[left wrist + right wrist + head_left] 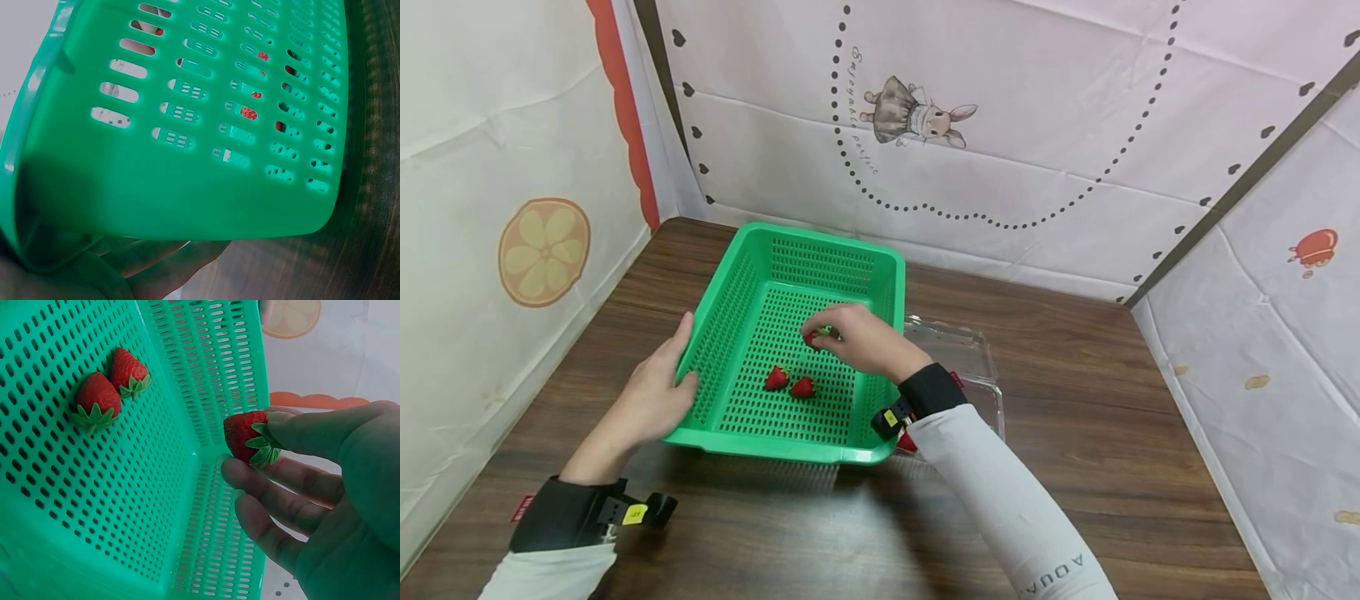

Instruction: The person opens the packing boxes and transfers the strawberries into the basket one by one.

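Note:
A green slotted plastic basket (827, 239) stands on the table. My left hand (655, 396) grips its left rim; fingers show below the rim in the left wrist view. Over the basket's inside, my right hand (871, 340) pinches a red strawberry (240, 439) between thumb and fingers near its green leaves. Two more strawberries, one at the left (777, 378) and one at the right (802, 387), lie close together on the basket floor. In the right wrist view the held strawberry is apart from those two.
A clear plastic clamshell box (958, 346) lies with its lid open at the basket's right side, partly hidden by my right arm. Something red (907, 442) shows beside the right wrist. Printed cloth walls (1037, 125) enclose the brown wooden table (1075, 400).

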{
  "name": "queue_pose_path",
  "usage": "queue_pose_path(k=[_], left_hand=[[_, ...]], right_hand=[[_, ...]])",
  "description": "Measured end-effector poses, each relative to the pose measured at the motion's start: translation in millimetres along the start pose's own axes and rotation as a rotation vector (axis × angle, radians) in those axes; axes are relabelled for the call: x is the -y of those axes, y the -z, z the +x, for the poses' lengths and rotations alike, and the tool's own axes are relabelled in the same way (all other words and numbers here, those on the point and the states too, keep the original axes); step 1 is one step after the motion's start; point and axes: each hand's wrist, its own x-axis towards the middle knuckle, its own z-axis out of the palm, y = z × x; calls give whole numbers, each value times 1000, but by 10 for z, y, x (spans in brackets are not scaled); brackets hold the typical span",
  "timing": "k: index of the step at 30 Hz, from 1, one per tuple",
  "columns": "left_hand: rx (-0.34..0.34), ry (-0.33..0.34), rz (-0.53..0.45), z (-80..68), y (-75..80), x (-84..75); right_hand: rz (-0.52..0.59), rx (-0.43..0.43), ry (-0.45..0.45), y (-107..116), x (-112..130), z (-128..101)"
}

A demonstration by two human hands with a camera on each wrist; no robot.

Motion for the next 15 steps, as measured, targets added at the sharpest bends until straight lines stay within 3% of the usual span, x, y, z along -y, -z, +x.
queue_pose_path(k=[15], left_hand=[[-4, -2, -10, -5, -1, -2]], right_hand=[[-4, 59, -36, -84, 5, 133]])
